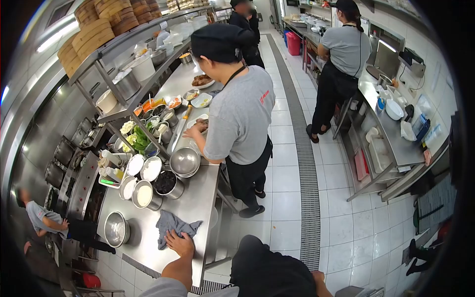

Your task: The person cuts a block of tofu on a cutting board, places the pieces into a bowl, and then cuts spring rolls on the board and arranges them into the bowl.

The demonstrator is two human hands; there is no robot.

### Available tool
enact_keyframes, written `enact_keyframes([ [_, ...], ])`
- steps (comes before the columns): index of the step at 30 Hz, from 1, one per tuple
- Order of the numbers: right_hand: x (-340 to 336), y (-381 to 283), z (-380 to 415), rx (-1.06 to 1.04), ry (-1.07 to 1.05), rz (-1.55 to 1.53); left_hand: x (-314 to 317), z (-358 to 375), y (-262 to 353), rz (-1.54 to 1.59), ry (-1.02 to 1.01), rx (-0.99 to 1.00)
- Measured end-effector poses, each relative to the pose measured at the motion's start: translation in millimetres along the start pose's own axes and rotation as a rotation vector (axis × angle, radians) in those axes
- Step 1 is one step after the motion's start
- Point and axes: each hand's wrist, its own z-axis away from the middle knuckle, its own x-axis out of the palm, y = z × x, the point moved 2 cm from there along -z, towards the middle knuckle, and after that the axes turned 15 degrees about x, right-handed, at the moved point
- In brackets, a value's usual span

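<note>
My left hand [180, 243] lies flat with its fingers spread on a crumpled grey cloth [174, 226], which rests on the steel table [198, 198] near its right edge. To the left of the cloth is a metal bowl [117, 229]. Beyond the cloth stand containers of white powder [144, 196] and one of dark pieces [166, 182]. At the lower right, beside my dark clothing, only a small part of my right hand [318, 276] shows; its fingers are too hidden to tell how they are held.
A person in a grey shirt [242, 114] works at the table just ahead. Another person [341, 54] stands at the right counter, and one [47, 218] is at the far left by the stoves. A floor grate [299, 133] runs between the counters.
</note>
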Motion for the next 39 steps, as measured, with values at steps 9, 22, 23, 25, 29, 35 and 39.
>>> enact_keyframes([
  [9, -24.8, -95.8, -17.7, 0.267, -0.215, -0.75, 6.3, -2.6, -6.0, -0.01, 0.002, 0.032],
  [22, -18.4, -259.5, 47.4, 0.712, -0.796, -1.276, 15.5, -4.4, -14.4, -0.041, 0.033, 0.136],
  [23, -8.6, -265.8, 44.3, 0.578, -0.778, -1.275, 17.8, -4.6, -17.4, -0.04, 0.036, 0.151],
  [25, 9.0, -286.7, 34.2, 0.554, -0.821, -1.335, 22.3, -6.8, -25.7, -0.036, 0.044, 0.177],
  [29, 24.2, -356.1, 25.4, 0.488, -0.946, -1.267, 23.0, -9.0, -29.7, -0.058, 0.018, 0.177],
  [35, 71.0, -492.9, 51.4, 0.092, -1.143, -1.418, 27.2, -15.6, -55.4, -0.082, -0.005, 0.187],
  [39, 33.8, -564.3, 81.6, -0.122, -1.168, -1.319, 20.8, -13.6, -48.2, -0.045, -0.051, 0.15],
])
